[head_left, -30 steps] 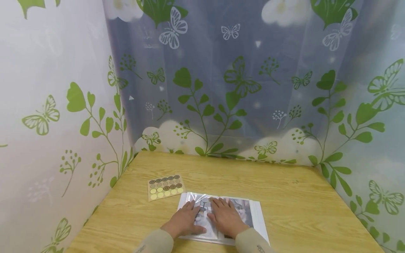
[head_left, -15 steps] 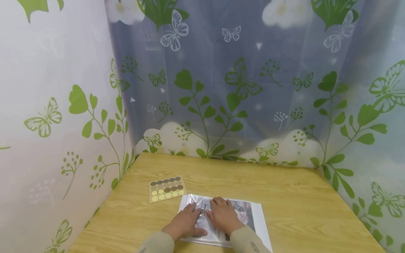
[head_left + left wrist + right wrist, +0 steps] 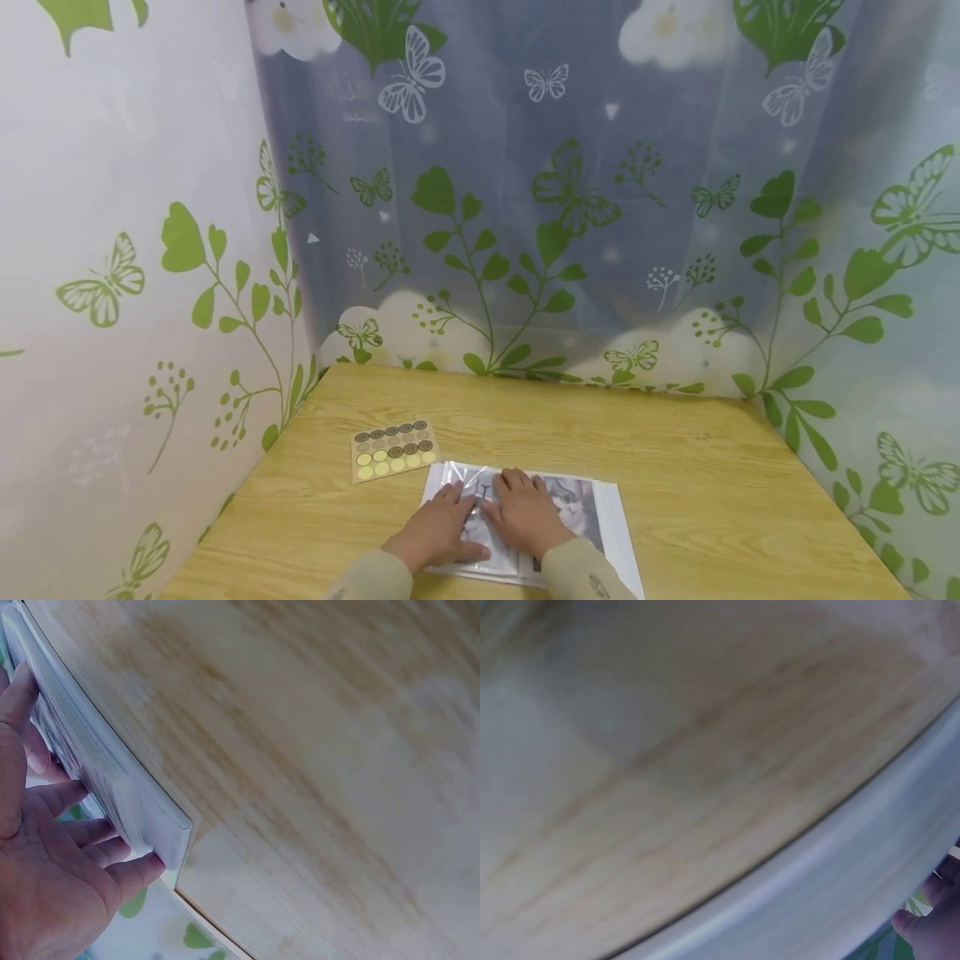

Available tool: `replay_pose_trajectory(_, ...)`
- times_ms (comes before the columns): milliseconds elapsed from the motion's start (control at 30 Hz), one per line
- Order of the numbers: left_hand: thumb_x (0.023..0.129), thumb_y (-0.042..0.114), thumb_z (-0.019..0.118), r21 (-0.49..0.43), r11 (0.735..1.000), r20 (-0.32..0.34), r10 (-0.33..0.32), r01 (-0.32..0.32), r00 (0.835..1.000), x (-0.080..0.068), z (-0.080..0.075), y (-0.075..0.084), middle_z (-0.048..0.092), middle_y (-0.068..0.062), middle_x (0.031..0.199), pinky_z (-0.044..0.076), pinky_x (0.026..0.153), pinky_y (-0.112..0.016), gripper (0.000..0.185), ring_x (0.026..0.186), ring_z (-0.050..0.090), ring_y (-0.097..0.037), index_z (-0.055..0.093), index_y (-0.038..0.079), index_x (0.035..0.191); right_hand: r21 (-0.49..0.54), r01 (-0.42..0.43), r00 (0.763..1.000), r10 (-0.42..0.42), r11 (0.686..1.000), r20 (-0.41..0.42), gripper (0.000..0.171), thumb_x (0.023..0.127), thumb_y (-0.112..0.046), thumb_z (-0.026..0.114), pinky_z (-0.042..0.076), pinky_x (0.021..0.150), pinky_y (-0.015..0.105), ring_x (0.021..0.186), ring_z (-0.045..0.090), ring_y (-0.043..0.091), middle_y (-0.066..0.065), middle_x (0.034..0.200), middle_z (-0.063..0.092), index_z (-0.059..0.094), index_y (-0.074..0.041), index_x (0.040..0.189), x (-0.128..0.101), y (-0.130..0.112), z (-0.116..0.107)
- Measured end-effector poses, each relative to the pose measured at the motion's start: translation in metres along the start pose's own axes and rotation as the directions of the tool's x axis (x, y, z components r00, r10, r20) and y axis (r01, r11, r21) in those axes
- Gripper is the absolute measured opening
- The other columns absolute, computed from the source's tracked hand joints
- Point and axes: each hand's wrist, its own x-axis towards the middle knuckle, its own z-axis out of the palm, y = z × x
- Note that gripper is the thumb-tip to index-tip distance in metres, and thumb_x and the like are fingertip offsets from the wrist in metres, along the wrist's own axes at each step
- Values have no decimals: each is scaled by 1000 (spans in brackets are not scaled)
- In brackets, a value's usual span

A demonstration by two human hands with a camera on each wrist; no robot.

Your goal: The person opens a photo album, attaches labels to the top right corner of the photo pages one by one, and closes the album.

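An open photo album (image 3: 611, 521) with clear plastic sleeves lies on the table near me. My left hand (image 3: 442, 525) rests on its left page with the fingers fairly straight. In the left wrist view, the fingertips of my left hand (image 3: 67, 862) touch the edge of the page stack (image 3: 112, 787). Beside it, my right hand (image 3: 528, 512) presses on the middle of the album, its thumb close to the left fingers. A cat photo (image 3: 573, 504) shows partly to the right of that hand. Only a bit of the right hand (image 3: 937, 926) appears in the right wrist view.
Just beyond the album's upper left corner lies a sheet of round stickers (image 3: 393, 450), dark brown, tan and yellow. The wood-grain table (image 3: 675, 442) is bordered by curtains (image 3: 480, 208) printed with leaves and butterflies at the back and sides.
My right hand has slid a little to the left over the album, uncovering more of the cat photo. The left hand stays in nearly the same place.
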Motion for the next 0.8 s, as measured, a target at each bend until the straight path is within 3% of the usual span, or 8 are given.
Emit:
replay_pose_trajectory(233, 80, 57, 74, 0, 1000, 9, -2, 2, 1000, 0, 0, 0, 38, -28, 150, 33, 112, -57, 87, 138, 35, -45, 51, 1, 142, -1, -5, 999, 5, 1000, 51, 60, 102, -47, 45, 29, 112, 60, 137, 41, 39, 20, 148, 45, 48, -4, 144, -4, -1, -3)
replay_pose_trajectory(800, 81, 57, 73, 8, 1000, 8, -4, 4, 1000, -1, -1, 1, 39, -26, 150, 33, 111, -57, 85, 138, 36, -44, 52, 2, 141, 6, 12, 999, -12, 1000, 41, 59, 102, -43, 47, 27, 112, 63, 139, 38, 39, 21, 151, 42, 45, -5, 148, -15, 8, -3)
